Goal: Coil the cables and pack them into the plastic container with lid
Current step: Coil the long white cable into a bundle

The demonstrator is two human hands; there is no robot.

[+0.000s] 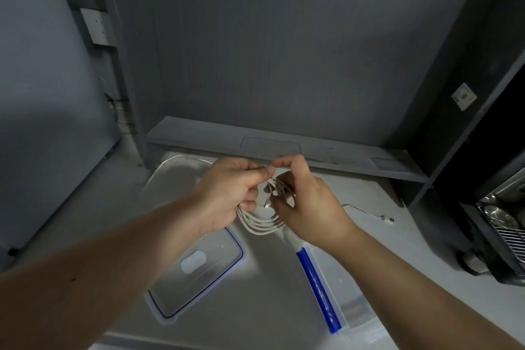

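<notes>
Head view: left hand (227,193) pinches white cable coil (262,226); right hand (306,207) grips loops, tucking end. Coiling step. Next: lower coil into container (355,301) beside lid (196,273).

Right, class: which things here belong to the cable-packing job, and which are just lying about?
Job: coiled white cable in both hands; second cable; lid; container.
Lying about: wall socket; metal rack; grey ledge.
</notes>
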